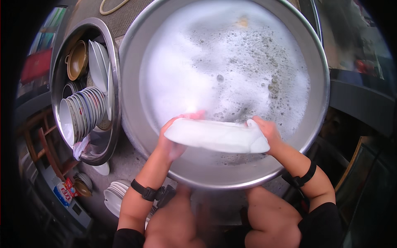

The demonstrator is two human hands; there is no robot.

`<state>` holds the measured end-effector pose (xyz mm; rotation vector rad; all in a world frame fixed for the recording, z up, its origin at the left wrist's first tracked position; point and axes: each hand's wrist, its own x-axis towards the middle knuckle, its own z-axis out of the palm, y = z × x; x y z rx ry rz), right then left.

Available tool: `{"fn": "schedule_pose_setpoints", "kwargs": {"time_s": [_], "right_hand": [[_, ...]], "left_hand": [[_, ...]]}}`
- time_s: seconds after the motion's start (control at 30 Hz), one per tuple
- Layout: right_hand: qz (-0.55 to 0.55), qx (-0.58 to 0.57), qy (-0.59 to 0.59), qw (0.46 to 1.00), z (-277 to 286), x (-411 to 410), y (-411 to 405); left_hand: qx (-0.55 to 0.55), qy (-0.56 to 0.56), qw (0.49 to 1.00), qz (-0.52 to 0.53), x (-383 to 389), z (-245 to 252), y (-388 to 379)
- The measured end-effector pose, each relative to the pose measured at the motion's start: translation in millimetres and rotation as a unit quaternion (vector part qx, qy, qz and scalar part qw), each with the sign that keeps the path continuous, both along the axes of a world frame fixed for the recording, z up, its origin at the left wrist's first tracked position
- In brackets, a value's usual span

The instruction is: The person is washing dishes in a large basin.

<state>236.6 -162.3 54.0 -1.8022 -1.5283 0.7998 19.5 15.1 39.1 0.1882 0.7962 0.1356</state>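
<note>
A white dish (217,136), tilted nearly on edge with suds on it, is held over the near part of a large round metal basin (235,181). My left hand (173,139) grips its left end, and my right hand (268,133) grips its right end. Soapy water with thick white foam (176,71) fills much of the basin. Bubbles and small bits float on the right side of the water. Something pinkish shows blurred beside my left hand's fingers; I cannot tell whether it is a cloth or fingers.
On the left, a metal tub (116,62) holds a row of stacked bowls (85,111), white plates (97,66), a brown pot (77,60) and a cloth (81,147). More white dishes (116,197) stand on the floor (130,164) near a printed bag (64,192). A hose (111,11) lies at the top.
</note>
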Motion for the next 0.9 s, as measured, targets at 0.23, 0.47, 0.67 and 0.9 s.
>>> {"fn": "schedule_pose_setpoints", "kwargs": {"time_s": [0.23,0.47,0.67,0.9], "right_hand": [[0.025,0.101,-0.147,0.984,-7,6,5],[-0.143,-0.168,0.271,0.937,-24,-9,-13],[-0.131,-0.261,0.361,0.886,-51,-12,-21],[-0.150,-0.413,0.372,0.818,-68,-18,-24]], "left_hand": [[-0.032,-0.038,0.999,-0.008,-4,-7,-4],[0.106,0.079,0.991,-0.033,9,-3,-15],[0.194,0.171,0.957,-0.128,9,-31,-23],[0.202,0.248,0.923,-0.214,-4,-61,-30]]}}
